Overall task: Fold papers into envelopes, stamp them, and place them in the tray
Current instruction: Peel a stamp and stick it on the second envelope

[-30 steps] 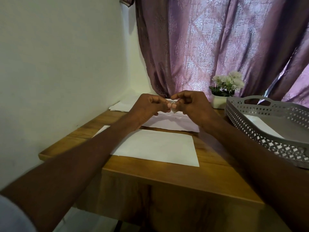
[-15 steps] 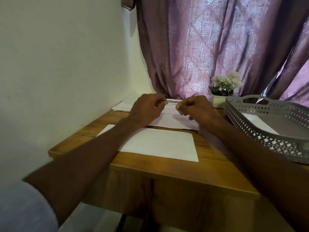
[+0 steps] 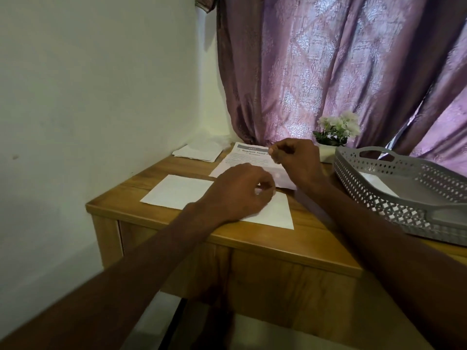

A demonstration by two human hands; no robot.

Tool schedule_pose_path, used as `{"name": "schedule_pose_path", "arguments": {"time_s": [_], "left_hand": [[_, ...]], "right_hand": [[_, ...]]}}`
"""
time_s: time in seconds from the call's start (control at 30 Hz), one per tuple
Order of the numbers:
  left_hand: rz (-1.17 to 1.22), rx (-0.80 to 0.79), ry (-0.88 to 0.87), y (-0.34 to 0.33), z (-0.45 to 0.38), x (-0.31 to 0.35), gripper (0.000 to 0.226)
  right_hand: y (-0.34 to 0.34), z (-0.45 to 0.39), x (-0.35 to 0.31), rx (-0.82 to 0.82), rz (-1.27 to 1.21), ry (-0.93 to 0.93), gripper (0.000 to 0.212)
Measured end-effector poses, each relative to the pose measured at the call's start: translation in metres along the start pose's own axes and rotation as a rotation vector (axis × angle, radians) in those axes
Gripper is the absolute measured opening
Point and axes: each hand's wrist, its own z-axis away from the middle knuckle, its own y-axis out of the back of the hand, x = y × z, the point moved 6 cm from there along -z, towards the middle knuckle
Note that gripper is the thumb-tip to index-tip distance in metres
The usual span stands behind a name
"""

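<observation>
arms: two, bare to frame edge | hands (image 3: 240, 190): bare, no rings | sleeves: none visible

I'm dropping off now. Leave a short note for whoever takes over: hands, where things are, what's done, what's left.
Left hand: fingers curled, over the blank sheet; a grip can't be seen.
Right hand: fingertips pinched over the printed sheet; what it holds is too small to tell.
More paper lies at the table's back corner.
Tray, at right, holds one white piece.
Left: fold, stamp and tray the sheets on the table.
</observation>
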Motion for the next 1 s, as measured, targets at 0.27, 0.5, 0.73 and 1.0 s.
{"name": "schedule_pose_path", "arguments": {"time_s": [0.27,0.5,0.73,1.0], "left_hand": [[-0.035,-0.007,0.052,-0.003,0.001,-0.004,0.020],[-0.010,-0.097,0.049,-0.003,0.003,0.000,0.024],[0.010,-0.130,0.069,-0.006,0.003,-0.003,0.024],[0.025,-0.144,0.065,-0.009,0.003,-0.005,0.020]], "right_hand": [[0.024,0.054,0.008,-0.208,-0.317,-0.640,0.012],[0.027,0.093,-0.021,-0.449,-0.137,-0.525,0.020],[0.036,0.096,-0.032,-0.462,-0.071,-0.465,0.011],[0.037,0.107,-0.027,-0.472,-0.125,-0.561,0.023]]}}
